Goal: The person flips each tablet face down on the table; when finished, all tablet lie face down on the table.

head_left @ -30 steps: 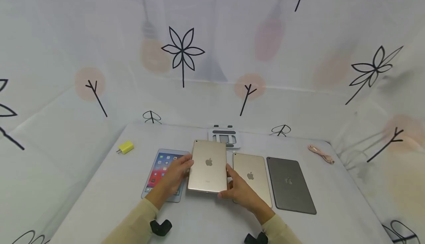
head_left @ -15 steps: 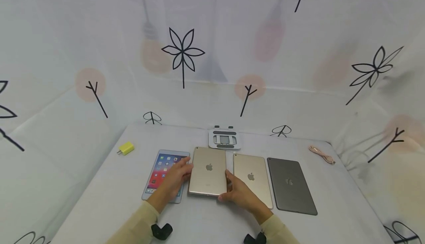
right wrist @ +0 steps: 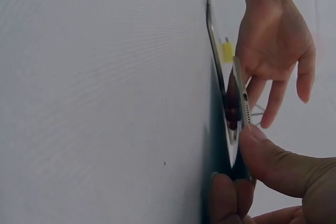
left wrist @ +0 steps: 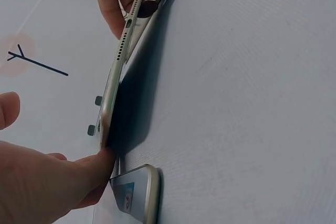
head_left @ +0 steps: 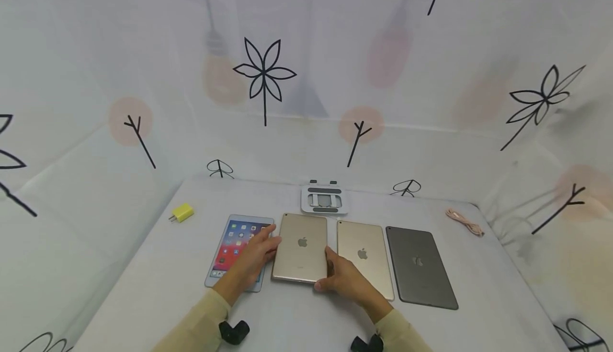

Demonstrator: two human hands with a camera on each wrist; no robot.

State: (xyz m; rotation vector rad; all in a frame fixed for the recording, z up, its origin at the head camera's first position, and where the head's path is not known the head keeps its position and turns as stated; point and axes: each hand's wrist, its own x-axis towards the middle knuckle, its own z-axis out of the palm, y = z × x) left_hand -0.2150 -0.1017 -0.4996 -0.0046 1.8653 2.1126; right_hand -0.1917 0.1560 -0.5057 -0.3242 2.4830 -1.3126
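Two hands hold a gold, flat, metal-backed tablet [head_left: 301, 247] face down at the centre of a white cloth-covered table [head_left: 158, 267], its near edge raised slightly off the cloth. The left hand [head_left: 253, 258] pinches its 9 o'clock edge; the right hand [head_left: 344, 279] pinches its 5 o'clock corner. A tablet with a lit screen [head_left: 233, 248] lies at 9 o'clock, a second gold tablet [head_left: 365, 256] at 3 o'clock.
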